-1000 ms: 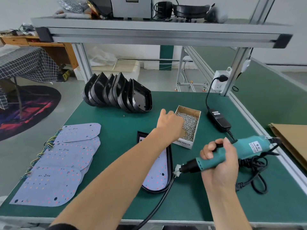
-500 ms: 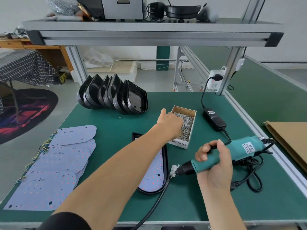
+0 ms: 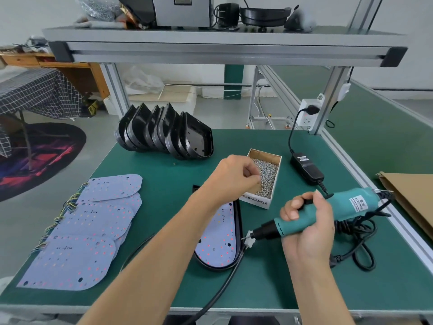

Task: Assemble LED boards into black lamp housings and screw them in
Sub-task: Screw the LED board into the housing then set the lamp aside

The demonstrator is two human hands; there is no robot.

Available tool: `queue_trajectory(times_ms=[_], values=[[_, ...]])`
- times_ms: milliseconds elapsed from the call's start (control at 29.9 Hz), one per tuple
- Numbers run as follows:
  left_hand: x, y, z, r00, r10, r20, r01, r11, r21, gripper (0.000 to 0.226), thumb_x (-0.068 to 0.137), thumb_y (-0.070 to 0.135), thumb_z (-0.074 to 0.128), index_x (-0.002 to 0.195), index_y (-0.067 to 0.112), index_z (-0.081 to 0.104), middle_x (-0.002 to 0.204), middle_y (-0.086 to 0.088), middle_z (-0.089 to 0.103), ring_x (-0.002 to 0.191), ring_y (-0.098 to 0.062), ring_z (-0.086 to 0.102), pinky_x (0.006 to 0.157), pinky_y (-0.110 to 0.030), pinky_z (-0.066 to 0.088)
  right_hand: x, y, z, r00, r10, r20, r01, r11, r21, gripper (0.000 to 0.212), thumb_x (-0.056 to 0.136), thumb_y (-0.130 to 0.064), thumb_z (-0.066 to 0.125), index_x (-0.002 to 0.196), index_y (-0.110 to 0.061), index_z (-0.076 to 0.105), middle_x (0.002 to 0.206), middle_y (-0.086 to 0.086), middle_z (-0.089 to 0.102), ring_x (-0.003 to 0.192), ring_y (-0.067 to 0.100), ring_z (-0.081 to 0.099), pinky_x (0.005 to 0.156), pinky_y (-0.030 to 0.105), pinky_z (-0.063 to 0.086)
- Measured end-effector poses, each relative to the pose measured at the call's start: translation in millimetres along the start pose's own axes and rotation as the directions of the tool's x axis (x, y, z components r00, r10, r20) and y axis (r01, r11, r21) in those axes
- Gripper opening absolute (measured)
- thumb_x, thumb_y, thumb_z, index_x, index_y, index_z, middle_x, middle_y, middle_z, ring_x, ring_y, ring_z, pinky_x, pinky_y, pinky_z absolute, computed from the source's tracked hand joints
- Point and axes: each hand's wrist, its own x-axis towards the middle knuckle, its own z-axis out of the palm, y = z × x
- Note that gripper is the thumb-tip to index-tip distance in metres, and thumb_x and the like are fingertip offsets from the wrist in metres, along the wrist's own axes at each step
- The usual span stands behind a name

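So we're at the green bench mat [image 3: 164,207], and the landmark for everything here is the black lamp housing [image 3: 237,221] lying flat in front of us with an LED board [image 3: 218,240] already seated in it. Left of that housing there's the fanned pile of spare LED boards [image 3: 89,226], and beyond it at the far side sits the row of empty black housings [image 3: 168,134] stood on edge. Just right of the housing and a bit further back is the cardboard screw box [image 3: 266,177]. Our right hand [image 3: 307,228] is wrapped round the teal electric screwdriver [image 3: 328,212], its bit hovering close by the housing's right rim. Our left hand [image 3: 236,174] is over the box with fingertips bunched, looks like pinching a screw, though it's too tiny to actually see. So we reckon this is the screw-fetching step; next we need to get that screw onto a board hole and bring the bit down square on it.
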Motion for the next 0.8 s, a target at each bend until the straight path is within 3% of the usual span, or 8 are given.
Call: queue_trajectory(times_ms=[100,167,268,368,603,703,804], values=[[-45,-3,-15,0.995,-0.049,-0.083,0.028,0.97,-0.24,0.006,0.086,0.027,0.077,0.081,0.028,0.074,0.081,0.008,0.076,0.069,0.0,0.063,0.062,-0.012,0.048,-1,0,11,1.0,0.007,0.03,-0.008,0.999,0.048,0.025,0.099,-0.025,0.055,0.075,-0.021,0.06,0.067,-0.001,0.054,0.051,0.012,0.042,0.052,0.022,0.04],[-72,-8,-23,0.989,-0.076,-0.128,0.036,0.957,-0.288,0.009,0.088,0.026,0.077,0.082,0.031,0.073,0.082,0.007,0.076,0.068,-0.002,0.063,0.064,-0.013,0.048,-2,0,19,0.999,0.014,0.053,-0.018,0.997,0.075,0.026,0.1,-0.027,0.055,0.075,-0.021,0.061,0.067,-0.002,0.054,0.052,0.011,0.042,0.052,0.022,0.041],[-104,-16,-30,0.977,-0.13,-0.169,0.067,0.941,-0.331,0.007,0.089,0.029,0.073,0.084,0.033,0.072,0.085,0.007,0.075,0.073,-0.017,0.062,0.067,-0.027,0.052,-7,-1,32,0.996,0.01,0.088,-0.022,0.991,0.133,0.027,0.099,-0.028,0.056,0.074,-0.021,0.062,0.068,-0.003,0.053,0.053,0.011,0.041,0.052,0.022,0.04],[-127,-16,-28,0.967,-0.16,-0.2,0.061,0.903,-0.426,0.009,0.09,0.034,0.065,0.083,0.033,0.07,0.081,0.008,0.074,0.068,-0.01,0.055,0.062,-0.02,0.047,-11,-2,47,0.994,0.0,0.108,-0.022,0.978,0.205,0.027,0.099,-0.028,0.056,0.074,-0.019,0.062,0.068,-0.003,0.052,0.052,0.01,0.041,0.052,0.022,0.04],[-149,-16,-21,0.948,-0.201,-0.245,0.084,0.905,-0.417,0.037,0.107,0.025,0.052,0.072,0.025,0.062,0.071,0.011,0.063,0.063,-0.018,0.04,0.055,-0.023,0.034,-22,-7,72,0.992,-0.013,0.126,-0.023,0.96,0.278,0.033,0.101,-0.028,0.054,0.071,-0.018,0.062,0.066,-0.003,0.053,0.051,0.009,0.042,0.051,0.021,0.039],[-153,-14,-20,0.951,-0.184,-0.247,0.066,0.905,-0.419,0.036,0.108,0.027,0.051,0.073,0.025,0.061,0.071,0.01,0.063,0.062,-0.016,0.039,0.055,-0.022,0.033,-24,-7,76,0.993,-0.011,0.119,-0.022,0.961,0.277,0.034,0.101,-0.028,0.054,0.07,-0.018,0.062,0.065,-0.003,0.053,0.05,0.009,0.042,0.05,0.021,0.039],[-154,-13,-18,0.955,-0.167,-0.247,0.048,0.904,-0.425,0.033,0.104,0.036,0.05,0.076,0.023,0.062,0.072,-0.004,0.062,0.063,-0.018,0.038,0.055,-0.025,0.032,-26,-5,77,0.993,-0.013,0.119,-0.021,0.959,0.281,0.035,0.101,-0.027,0.053,0.069,-0.018,0.063,0.065,-0.002,0.054,0.05,0.009,0.043,0.05,0.021,0.04]])
